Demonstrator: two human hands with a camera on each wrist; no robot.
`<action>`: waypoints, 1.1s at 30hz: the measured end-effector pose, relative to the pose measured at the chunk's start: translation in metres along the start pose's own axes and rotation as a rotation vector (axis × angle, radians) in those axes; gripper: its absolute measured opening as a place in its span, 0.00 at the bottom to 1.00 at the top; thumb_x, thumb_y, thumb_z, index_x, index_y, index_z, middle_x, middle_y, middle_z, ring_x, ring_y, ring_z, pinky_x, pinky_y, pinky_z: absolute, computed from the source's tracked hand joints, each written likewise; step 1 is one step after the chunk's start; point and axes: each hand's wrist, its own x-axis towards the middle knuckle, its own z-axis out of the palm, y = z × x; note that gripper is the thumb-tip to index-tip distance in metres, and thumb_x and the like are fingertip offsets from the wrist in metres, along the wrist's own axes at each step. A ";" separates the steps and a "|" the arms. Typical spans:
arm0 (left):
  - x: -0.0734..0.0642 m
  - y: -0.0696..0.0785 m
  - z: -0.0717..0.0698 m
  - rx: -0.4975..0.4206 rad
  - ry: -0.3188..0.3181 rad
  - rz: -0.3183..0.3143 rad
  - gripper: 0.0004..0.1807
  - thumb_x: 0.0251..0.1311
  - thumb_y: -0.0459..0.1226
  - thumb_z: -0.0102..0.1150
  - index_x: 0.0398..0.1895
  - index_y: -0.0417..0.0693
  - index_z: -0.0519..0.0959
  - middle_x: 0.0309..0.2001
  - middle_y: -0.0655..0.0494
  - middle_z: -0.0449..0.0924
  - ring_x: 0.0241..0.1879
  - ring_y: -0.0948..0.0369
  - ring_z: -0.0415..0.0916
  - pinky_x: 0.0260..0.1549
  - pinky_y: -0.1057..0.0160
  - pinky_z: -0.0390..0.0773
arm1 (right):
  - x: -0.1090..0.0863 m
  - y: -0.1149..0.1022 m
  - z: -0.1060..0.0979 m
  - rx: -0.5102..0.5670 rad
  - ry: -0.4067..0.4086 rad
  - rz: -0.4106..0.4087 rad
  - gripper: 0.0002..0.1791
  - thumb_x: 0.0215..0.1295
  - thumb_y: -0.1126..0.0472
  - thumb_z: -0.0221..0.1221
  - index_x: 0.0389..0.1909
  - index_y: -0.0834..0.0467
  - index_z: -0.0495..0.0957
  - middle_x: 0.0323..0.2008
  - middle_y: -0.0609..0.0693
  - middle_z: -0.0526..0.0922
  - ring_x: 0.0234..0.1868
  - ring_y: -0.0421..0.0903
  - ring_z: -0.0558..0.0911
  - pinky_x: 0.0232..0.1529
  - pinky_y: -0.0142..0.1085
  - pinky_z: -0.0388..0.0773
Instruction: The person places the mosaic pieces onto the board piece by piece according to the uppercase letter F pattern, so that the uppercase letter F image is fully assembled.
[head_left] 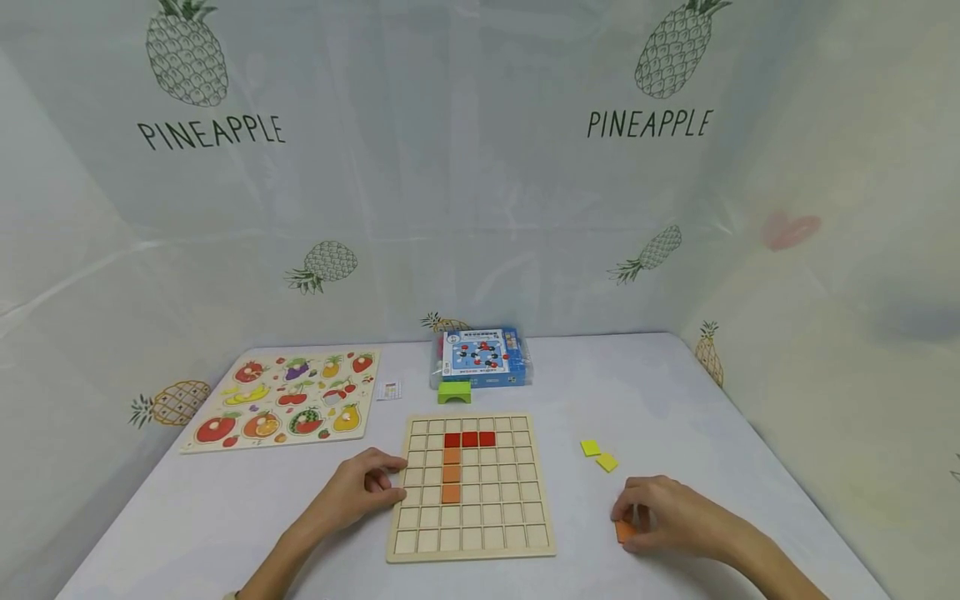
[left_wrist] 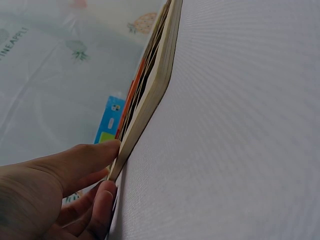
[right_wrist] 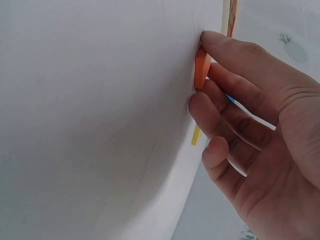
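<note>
Head view | our right hand (head_left: 667,517) pinches an orange tile (head_left: 623,532) right of the board (head_left: 471,537); left hand (head_left: 358,485), fingers apart, touches its edge | pickup step, we reckon; next probably needs a clean lift

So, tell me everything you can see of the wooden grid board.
The grid board is pale, looks wooden, and has a plain border and thin lines dividing it into small squares. It lies flat on the white tabletop. Three red tiles sit in its second-farthest row; three orange tiles extend nearer from the leftmost. The left hand holds its left edge.
</note>
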 end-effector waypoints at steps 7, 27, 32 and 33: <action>0.000 0.000 -0.001 -0.005 0.005 0.008 0.21 0.53 0.42 0.72 0.50 0.46 0.83 0.38 0.55 0.79 0.28 0.72 0.72 0.28 0.72 0.75 | -0.002 0.001 0.000 -0.008 0.022 -0.070 0.08 0.55 0.55 0.70 0.33 0.41 0.81 0.30 0.32 0.77 0.31 0.28 0.75 0.31 0.26 0.75; 0.000 0.000 -0.001 -0.011 0.018 0.029 0.20 0.53 0.42 0.72 0.49 0.46 0.83 0.38 0.55 0.80 0.28 0.72 0.72 0.28 0.71 0.76 | 0.005 -0.002 -0.002 -0.027 0.005 -0.001 0.07 0.55 0.55 0.69 0.33 0.40 0.82 0.30 0.32 0.77 0.30 0.29 0.74 0.31 0.26 0.74; 0.002 -0.002 -0.002 -0.008 0.013 0.025 0.21 0.53 0.43 0.72 0.49 0.47 0.83 0.38 0.55 0.80 0.28 0.72 0.72 0.28 0.72 0.76 | 0.008 -0.005 -0.004 -0.036 0.026 -0.044 0.07 0.56 0.56 0.69 0.33 0.41 0.81 0.30 0.33 0.77 0.30 0.30 0.75 0.31 0.27 0.75; 0.002 -0.002 -0.002 -0.008 0.012 0.026 0.21 0.53 0.43 0.72 0.49 0.47 0.83 0.39 0.55 0.80 0.28 0.72 0.72 0.28 0.71 0.76 | 0.009 -0.006 -0.004 -0.037 0.029 -0.051 0.07 0.56 0.56 0.69 0.33 0.41 0.81 0.30 0.33 0.77 0.30 0.30 0.75 0.31 0.27 0.75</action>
